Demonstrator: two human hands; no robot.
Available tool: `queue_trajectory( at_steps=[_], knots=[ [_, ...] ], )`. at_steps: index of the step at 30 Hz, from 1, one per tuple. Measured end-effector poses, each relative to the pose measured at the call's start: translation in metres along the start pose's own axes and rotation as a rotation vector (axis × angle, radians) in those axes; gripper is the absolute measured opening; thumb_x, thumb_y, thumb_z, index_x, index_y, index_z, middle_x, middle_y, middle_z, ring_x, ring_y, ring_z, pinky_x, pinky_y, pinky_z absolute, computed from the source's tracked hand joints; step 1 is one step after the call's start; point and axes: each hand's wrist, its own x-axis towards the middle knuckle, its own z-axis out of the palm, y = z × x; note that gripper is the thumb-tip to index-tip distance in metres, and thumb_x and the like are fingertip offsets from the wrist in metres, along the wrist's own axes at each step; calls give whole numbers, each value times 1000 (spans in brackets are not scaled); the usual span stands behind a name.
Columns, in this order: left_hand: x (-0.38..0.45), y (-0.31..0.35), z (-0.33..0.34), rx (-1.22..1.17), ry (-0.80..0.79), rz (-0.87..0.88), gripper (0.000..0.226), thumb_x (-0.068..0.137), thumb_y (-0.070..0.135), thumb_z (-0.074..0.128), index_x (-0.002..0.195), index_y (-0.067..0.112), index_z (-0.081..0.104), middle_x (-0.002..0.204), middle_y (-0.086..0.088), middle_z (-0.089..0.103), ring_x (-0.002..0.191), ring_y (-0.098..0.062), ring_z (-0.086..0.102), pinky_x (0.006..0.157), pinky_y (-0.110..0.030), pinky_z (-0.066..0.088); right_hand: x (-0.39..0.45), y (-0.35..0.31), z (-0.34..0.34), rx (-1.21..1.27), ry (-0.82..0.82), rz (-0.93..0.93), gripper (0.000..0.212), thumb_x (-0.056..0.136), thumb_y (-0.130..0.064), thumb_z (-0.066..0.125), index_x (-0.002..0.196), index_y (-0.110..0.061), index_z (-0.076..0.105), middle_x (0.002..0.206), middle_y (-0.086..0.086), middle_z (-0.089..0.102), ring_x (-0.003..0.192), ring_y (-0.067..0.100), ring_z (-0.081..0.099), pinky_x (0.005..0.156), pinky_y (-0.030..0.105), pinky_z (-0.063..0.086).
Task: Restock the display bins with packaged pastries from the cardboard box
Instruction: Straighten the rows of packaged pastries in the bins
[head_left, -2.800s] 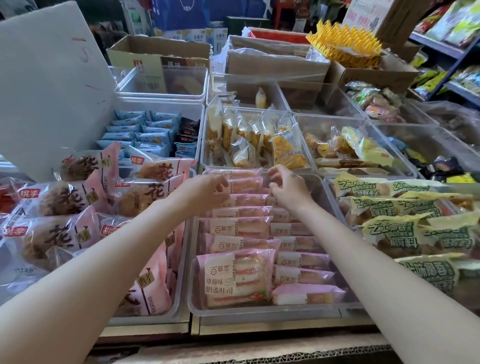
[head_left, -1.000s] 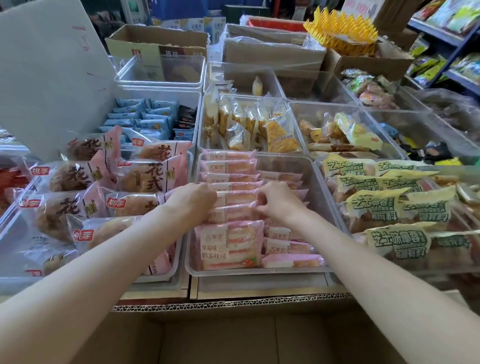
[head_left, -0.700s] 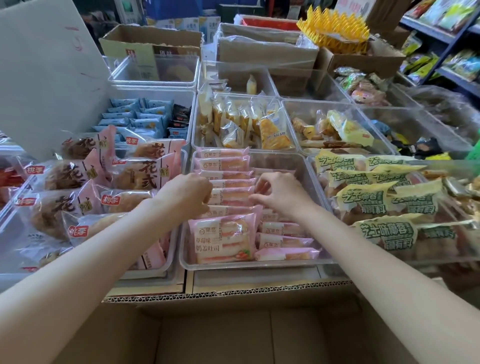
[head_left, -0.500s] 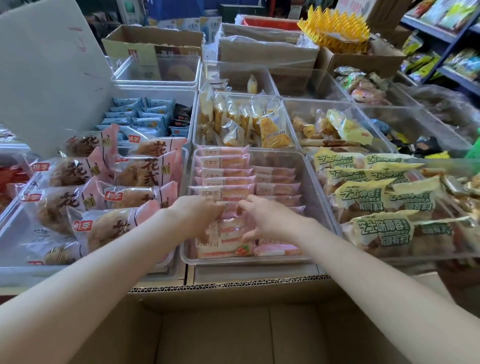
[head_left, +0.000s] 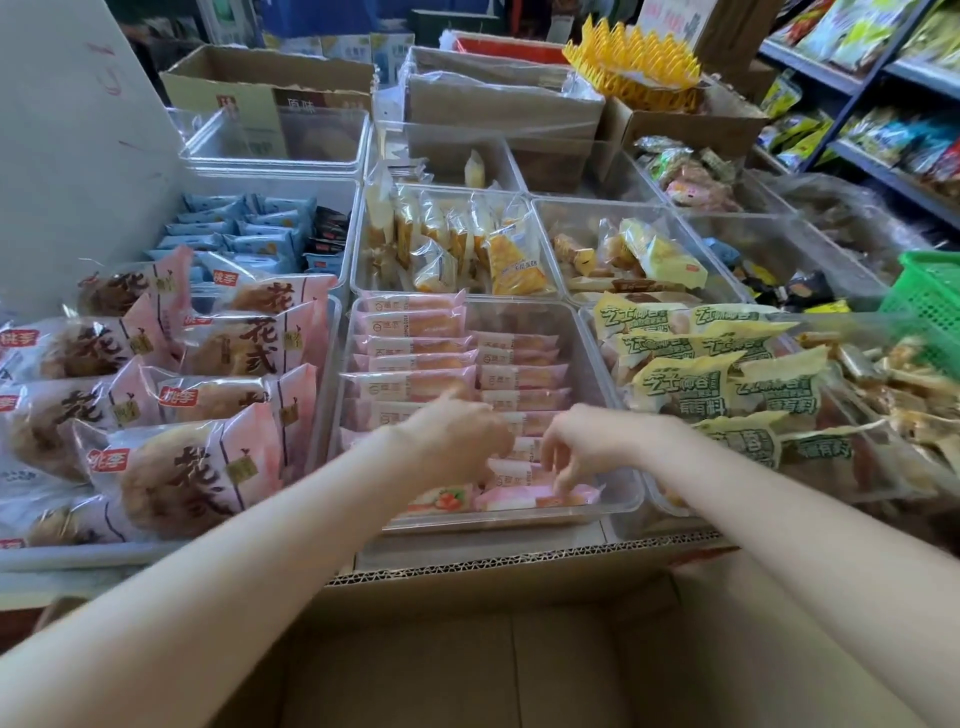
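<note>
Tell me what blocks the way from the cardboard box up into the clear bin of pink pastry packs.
Nothing visible does. The cardboard box sits open directly below the clear bin, which has no lid. Only the left hand and right hand hover over the pink packs.

Your hands over the center bin (head_left: 621, 501), cardboard box (head_left: 467, 665) before it, round-bread bin (head_left: 332, 332) left, green-label packs (head_left: 727, 395) right.

clear bins (head_left: 621, 501) crowd the display counter (head_left: 483, 543).

blue shelving (head_left: 852, 78) at right, stocked with snack packets (head_left: 883, 31)
</note>
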Motion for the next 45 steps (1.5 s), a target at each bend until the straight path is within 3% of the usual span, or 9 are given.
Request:
queue_trajectory(
  at_steps=[7, 11, 15, 23, 28, 32, 37, 40, 45],
  knots=[
    [29, 17, 27, 194, -223, 49, 27, 94, 33, 46, 116, 22, 58, 120, 3, 61, 121, -19, 48, 115, -48, 3, 15, 9, 23, -162, 16, -57, 21, 91, -14, 59, 110, -11, 66, 102, 5, 64, 88, 21, 61, 80, 29, 49],
    [42, 9, 17, 26, -212, -64, 27, 95, 17, 47, 117, 21, 60, 120, 2, 61, 118, -19, 50, 111, -39, 21, 16, 18, 23, -203, 32, -37, 21, 92, -15, 56, 108, -11, 69, 107, 7, 67, 91, 22, 64, 85, 34, 52],
    [60, 14, 15, 234, -142, 9, 20, 92, 20, 52, 110, 20, 61, 117, 2, 63, 110, -17, 55, 107, -34, 23, 12, 11, 25, -51, 53, -111, 34, 89, -15, 59, 123, -17, 58, 110, 5, 64, 77, 19, 64, 78, 36, 56],
    [78, 19, 34, 229, -117, -69, 18, 91, 16, 52, 104, 20, 62, 114, 2, 65, 107, -18, 58, 97, -31, 28, 16, 11, 34, -223, 139, -190, 32, 92, -17, 54, 123, -22, 62, 122, 4, 61, 110, 24, 57, 89, 31, 45],
    [79, 6, 23, 128, -87, -171, 16, 89, 16, 57, 103, 19, 64, 115, 1, 64, 108, -20, 58, 99, -30, 26, 19, 2, 34, -373, 101, -227, 29, 95, -11, 45, 119, -12, 62, 113, 7, 61, 101, 25, 56, 72, 27, 40],
    [75, 7, 19, 118, -86, -178, 18, 87, 18, 60, 105, 20, 64, 115, 2, 64, 109, -19, 57, 97, -30, 27, 23, -4, 31, -363, 51, -163, 34, 95, 1, 39, 127, -2, 51, 78, 0, 44, 65, 17, 43, 52, 21, 31],
    [64, 13, 17, 161, -128, -125, 20, 90, 22, 59, 109, 15, 61, 115, 0, 62, 108, -19, 56, 102, -34, 28, 11, 9, 20, -143, 119, -135, 21, 91, -13, 57, 109, -11, 68, 109, 7, 63, 73, 16, 59, 71, 24, 47],
    [57, 19, 24, 203, -144, -58, 13, 89, 19, 60, 102, 16, 62, 109, 0, 65, 101, -18, 59, 105, -35, 27, 4, 27, 9, -123, 294, -70, 19, 90, -13, 59, 108, -8, 65, 112, 6, 63, 93, 18, 62, 78, 22, 45],
    [56, 26, 28, 184, -129, -24, 19, 90, 16, 57, 107, 12, 62, 114, -4, 64, 111, -22, 55, 99, -29, 36, 12, 27, 26, -312, 177, -30, 20, 88, 0, 51, 105, -5, 63, 97, 11, 57, 87, 28, 58, 71, 27, 42]
  ],
)
